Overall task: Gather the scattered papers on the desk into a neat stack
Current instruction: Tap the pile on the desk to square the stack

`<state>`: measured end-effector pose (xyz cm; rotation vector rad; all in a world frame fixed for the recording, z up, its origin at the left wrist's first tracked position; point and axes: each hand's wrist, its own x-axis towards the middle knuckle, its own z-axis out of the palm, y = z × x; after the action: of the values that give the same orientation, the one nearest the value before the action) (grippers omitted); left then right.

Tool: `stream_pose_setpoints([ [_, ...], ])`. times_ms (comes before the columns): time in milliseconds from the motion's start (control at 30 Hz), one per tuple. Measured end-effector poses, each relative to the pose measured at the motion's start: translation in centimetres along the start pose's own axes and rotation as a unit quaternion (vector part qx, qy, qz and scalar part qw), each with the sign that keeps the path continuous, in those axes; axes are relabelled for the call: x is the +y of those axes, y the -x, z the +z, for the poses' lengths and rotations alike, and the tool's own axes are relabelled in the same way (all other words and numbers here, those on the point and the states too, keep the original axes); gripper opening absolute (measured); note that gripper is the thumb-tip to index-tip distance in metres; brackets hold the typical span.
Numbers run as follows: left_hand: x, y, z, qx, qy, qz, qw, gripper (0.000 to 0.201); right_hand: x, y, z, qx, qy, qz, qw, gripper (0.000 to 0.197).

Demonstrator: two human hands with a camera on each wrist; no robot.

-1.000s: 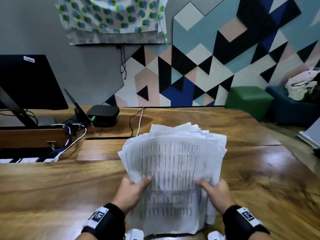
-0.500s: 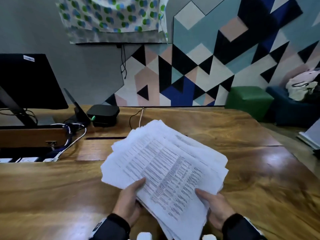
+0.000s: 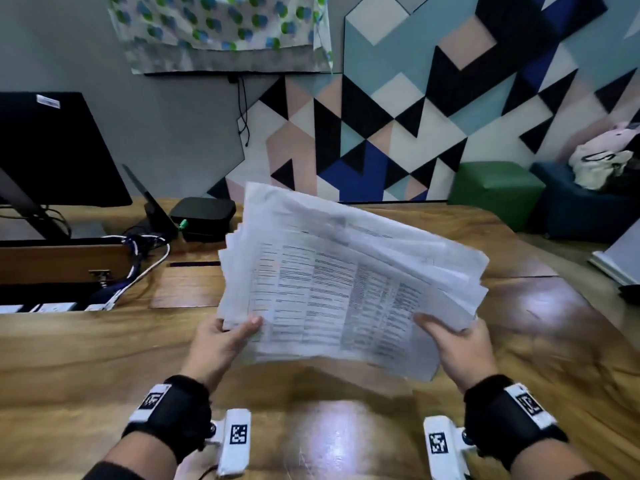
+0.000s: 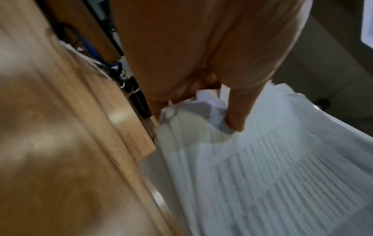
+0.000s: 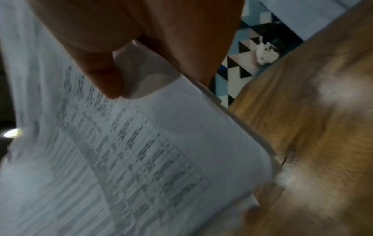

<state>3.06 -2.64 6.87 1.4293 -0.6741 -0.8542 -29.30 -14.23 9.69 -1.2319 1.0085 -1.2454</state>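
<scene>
A loose bundle of printed white papers (image 3: 346, 282) is held in the air above the wooden desk (image 3: 104, 358), its sheets fanned and uneven at the far edges. My left hand (image 3: 221, 341) grips the bundle's near left corner, thumb on top of the sheets. My right hand (image 3: 453, 344) grips the near right edge, thumb on top as well. In the left wrist view the papers (image 4: 272, 175) run out from under my thumb (image 4: 240, 110). In the right wrist view the printed top sheet (image 5: 141, 151) is pinched under my thumb (image 5: 101, 76).
A black monitor (image 3: 52, 150) stands at the back left beside a tangle of cables (image 3: 138, 251) and a small black box (image 3: 202, 216). A green pouf (image 3: 495, 188) and a dark blue seat (image 3: 581, 209) stand past the desk's far right corner.
The bundle has swung from upright, through a tilt to the left, into a landscape position. Both hands have moved apart to its left and right near corners and lifted it.
</scene>
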Motion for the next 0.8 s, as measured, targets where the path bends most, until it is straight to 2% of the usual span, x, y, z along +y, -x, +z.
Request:
stream_pose_setpoints([
  [67,-1.3,1.1,0.6,0.032,-0.018,0.042,0.998,0.007,0.6,0.5,0.1,0.018,0.008,-0.019,1.0,0.022],
  [100,-2.7,1.5,0.7,0.044,-0.04,0.046,0.997,0.011,1.2,0.9,0.1,0.024,0.01,-0.016,1.0,0.023],
  [200,-6.9,2.9,0.5,0.032,-0.09,-0.005,0.995,0.012,4.0,2.5,-0.4,0.027,0.05,0.019,0.998,0.032],
  [300,-9.0,3.3,0.2,0.038,-0.07,-0.054,0.995,0.016,6.1,3.3,-0.8,0.054,0.071,0.049,0.995,0.035],
  [467,-6.7,3.0,1.1,0.058,-0.071,0.008,0.996,0.026,4.7,2.9,-0.1,0.067,0.059,0.03,0.996,0.032],
  [600,-5.8,3.0,0.6,0.066,-0.036,0.046,0.996,0.02,4.5,2.6,-1.1,0.048,0.053,-0.002,0.997,0.032],
  [667,-6.8,2.9,0.4,0.085,-0.018,0.051,0.995,0.026,5.5,2.7,-1.2,0.048,0.06,0.011,0.997,0.032],
  [733,-7.6,3.0,1.0,0.113,-0.004,0.039,0.993,0.017,6.2,3.1,-0.6,0.063,0.07,0.027,0.995,0.029],
  [800,-7.6,3.1,2.0,0.133,-0.003,0.04,0.99,0.022,5.9,3.3,0.1,0.074,0.078,0.033,0.994,0.025],
])
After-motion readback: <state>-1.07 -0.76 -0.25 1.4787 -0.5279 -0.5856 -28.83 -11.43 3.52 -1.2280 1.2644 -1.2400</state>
